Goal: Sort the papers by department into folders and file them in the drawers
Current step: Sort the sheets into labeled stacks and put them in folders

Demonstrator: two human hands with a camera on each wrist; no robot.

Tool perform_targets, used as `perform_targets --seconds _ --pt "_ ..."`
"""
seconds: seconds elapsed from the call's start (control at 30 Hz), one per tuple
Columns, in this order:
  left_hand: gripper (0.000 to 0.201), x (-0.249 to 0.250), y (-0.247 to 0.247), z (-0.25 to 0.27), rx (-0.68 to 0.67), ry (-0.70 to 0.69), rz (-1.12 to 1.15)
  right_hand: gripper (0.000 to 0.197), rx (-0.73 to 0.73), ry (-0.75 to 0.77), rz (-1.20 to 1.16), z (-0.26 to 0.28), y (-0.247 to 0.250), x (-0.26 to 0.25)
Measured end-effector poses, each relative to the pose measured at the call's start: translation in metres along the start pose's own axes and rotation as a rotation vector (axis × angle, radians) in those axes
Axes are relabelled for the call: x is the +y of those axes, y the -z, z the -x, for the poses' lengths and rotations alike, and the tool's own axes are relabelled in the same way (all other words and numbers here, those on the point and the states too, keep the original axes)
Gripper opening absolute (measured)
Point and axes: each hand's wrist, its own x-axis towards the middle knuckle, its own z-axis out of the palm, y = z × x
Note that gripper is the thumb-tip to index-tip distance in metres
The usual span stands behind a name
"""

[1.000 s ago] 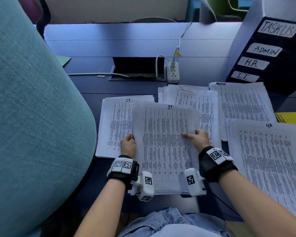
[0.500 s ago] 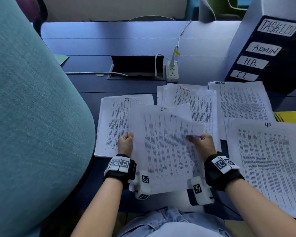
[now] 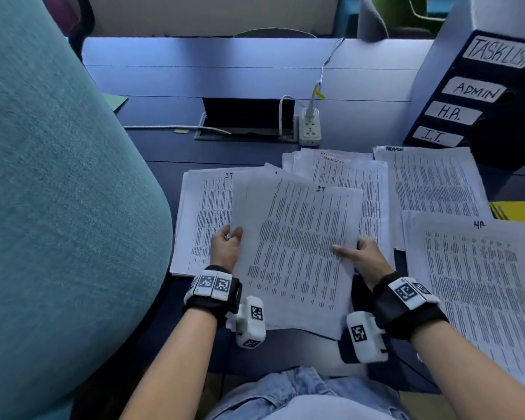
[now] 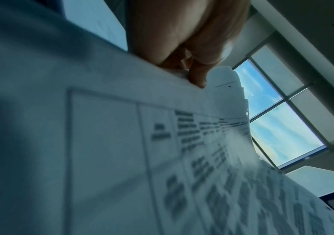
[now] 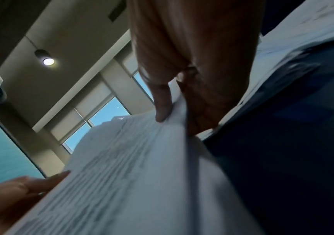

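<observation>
Both hands pinching IT sheets (image 3: 294,253) above worktop (image 3: 255,71): left hand (image 3: 225,247) at left edge, right hand (image 3: 361,259) at right. Best to square edges, then drop onto IT pile (image 3: 203,219) w/o fanning.

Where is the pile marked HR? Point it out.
In the head view the HR pile lies flat on the desk at the right, beside the right hand, below the ADMIN pile.

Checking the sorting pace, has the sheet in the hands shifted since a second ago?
Yes. The sheet has tilted clockwise, its IT-marked top now farther right over the task list pile, away from the IT pile.
</observation>
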Motion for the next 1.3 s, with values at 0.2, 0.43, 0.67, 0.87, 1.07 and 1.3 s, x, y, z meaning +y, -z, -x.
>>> perform_targets --seconds 0.2,0.43,0.67,0.87,1.07,1.3 --pt "0.036 0.044 0.006 -0.007 0.217 -0.193 -0.038 0.012 0.264 0.013 0.042 -0.011 0.010 -0.002" --pt "0.037 0.135 0.018 0.006 0.401 -0.581 0.193 0.033 0.316 -0.036 0.286 -0.041 0.024 -0.007" --pt "0.020 0.140 0.029 0.024 0.327 -0.692 0.187 0.036 0.380 -0.010 0.455 -0.041 0.016 -0.040" --pt "0.016 0.068 0.030 0.015 0.288 -0.431 0.058 0.028 0.213 0.018 0.284 -0.055 -0.005 -0.052" --pt "0.032 0.001 0.038 0.005 0.246 -0.138 -0.081 0.025 -0.125 -0.111 0.270 -0.067 -0.047 -0.069" --pt "0.041 -0.017 0.058 0.000 0.301 0.003 -0.108 0.025 -0.425 -0.295 0.111 -0.068 -0.084 -0.080"
